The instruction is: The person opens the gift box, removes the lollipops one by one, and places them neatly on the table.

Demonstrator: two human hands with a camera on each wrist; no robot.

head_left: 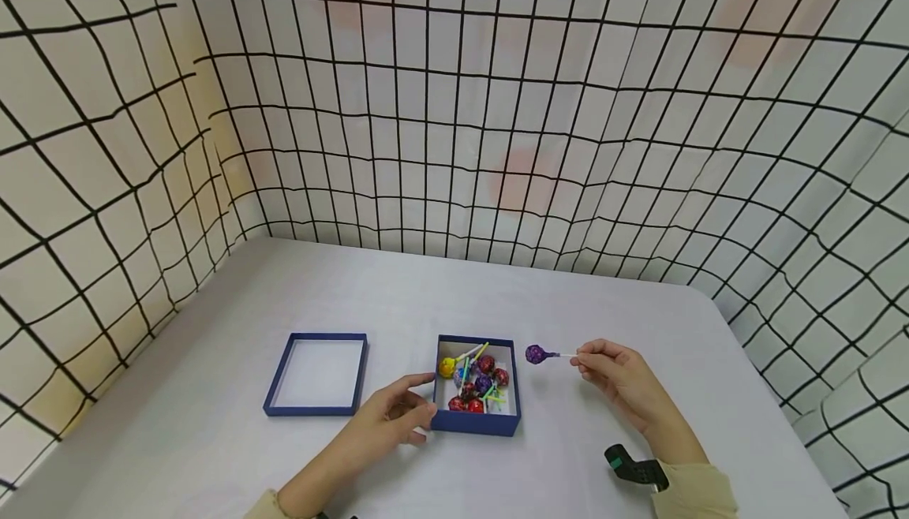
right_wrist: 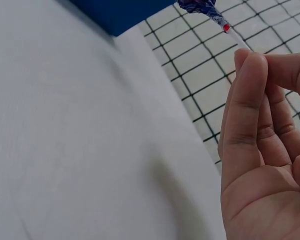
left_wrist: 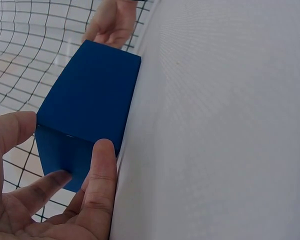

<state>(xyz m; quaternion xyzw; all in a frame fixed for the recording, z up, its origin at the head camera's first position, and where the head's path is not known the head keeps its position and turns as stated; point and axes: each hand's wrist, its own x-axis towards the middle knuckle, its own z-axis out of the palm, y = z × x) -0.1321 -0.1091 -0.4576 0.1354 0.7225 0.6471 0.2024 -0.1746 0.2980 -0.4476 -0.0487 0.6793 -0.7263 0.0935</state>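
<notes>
- Beige right sleeve (head_left: 696,494): at the lower edge of the head view; a black wrist-worn device (head_left: 635,468) projects from its cuff.
- Right hand (head_left: 618,377): grasping. Thumb and index finger pinch the white stick of a purple-wrapped lollipop (head_left: 536,354).
- Purple-wrapped lollipop: raised above the table (head_left: 575,464), just beside the right wall of the box; head directed toward the box, stick toward the hand.
- Left hand (head_left: 390,416): released, gripping nothing. Fingers are spread and lightly bent, with tips against the left side of the box; thumb rests at its near left corner.
- Box (head_left: 476,423): blue outside, white inside, open at the top, seated on the white table between both hands.
- Box contents: one yellow lollipop (head_left: 447,367) at the left wall, several red lollipops (head_left: 476,405), and further purple and blue ones, sticks lying in mixed directions.
- Blue-rimmed lid (head_left: 310,411): lies at the left of the box, well apart, white interior facing up.
- Backdrop (head_left: 447,125): white with black grid lines, behind the table.
</notes>
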